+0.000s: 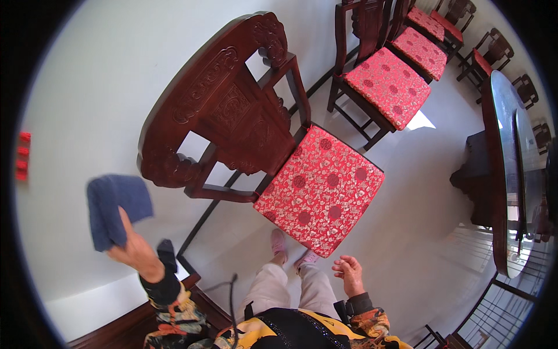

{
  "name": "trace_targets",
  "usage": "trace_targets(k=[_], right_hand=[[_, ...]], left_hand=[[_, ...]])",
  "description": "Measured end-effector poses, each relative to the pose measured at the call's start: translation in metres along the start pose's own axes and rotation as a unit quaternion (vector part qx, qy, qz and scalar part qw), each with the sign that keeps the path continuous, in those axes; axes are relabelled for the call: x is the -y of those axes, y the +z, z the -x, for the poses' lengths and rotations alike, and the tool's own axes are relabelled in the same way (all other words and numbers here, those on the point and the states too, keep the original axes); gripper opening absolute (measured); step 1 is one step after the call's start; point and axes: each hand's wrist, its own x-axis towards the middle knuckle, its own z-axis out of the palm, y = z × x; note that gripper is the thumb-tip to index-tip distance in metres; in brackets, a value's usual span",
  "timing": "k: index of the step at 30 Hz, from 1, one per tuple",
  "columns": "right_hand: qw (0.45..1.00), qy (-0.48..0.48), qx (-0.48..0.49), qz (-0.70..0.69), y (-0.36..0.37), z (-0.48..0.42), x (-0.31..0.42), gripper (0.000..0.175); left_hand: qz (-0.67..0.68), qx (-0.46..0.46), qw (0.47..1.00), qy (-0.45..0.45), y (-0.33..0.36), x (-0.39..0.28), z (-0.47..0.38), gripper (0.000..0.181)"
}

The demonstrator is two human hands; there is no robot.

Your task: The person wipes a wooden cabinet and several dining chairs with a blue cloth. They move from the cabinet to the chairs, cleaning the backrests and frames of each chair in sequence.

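A folded blue cloth (115,207) is gripped in my left hand (138,253), which is raised at the left in front of the white wall. My thumb lies across the cloth, and its edges look slightly blurred. My right hand (348,272) holds nothing; its fingers are loosely curled and a little apart, near the front corner of a seat cushion. Before me stands a carved dark-wood chair (231,113) with a broad, curved top rail. On its seat lies a red brocade cushion (320,192) with round medallions. Neither hand touches the chair.
More carved chairs with red cushions (390,87) line the wall at the upper right. A round table (501,174) with a glossy top stands at the right. Dark skirting (207,218) runs along the wall, and a red decoration (23,156) hangs at far left.
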Motion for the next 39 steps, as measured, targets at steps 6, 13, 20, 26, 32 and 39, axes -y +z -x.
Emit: trace_targets(k=[6,13,20,26,32,39], right_hand=[[0.999,-0.016,-0.038,-0.005,0.028,0.007,-0.015,0.019],[0.998,-0.017,-0.064,-0.009,0.065,0.006,-0.028,0.02],[0.996,0.002,-0.085,0.037,0.083,-0.013,-0.048,0.022],[0.991,-0.006,-0.101,0.084,0.075,-0.015,-0.056,0.025],[0.985,-0.02,-0.118,0.126,0.053,-0.012,-0.068,0.03],[0.98,-0.018,-0.119,0.16,0.042,-0.02,-0.076,0.026]], left_hand=[[0.058,0.175,0.967,0.173,0.064,-0.021,-0.045,0.046],[0.085,0.277,0.938,0.191,0.065,-0.007,-0.063,0.043],[0.083,0.277,0.929,0.231,0.069,-0.001,-0.068,0.045],[0.093,0.279,0.926,0.238,0.068,-0.001,-0.073,0.046],[0.114,0.337,0.908,0.22,0.073,-0.015,-0.089,0.051],[0.082,0.361,0.889,0.271,0.086,-0.025,-0.103,0.059]])
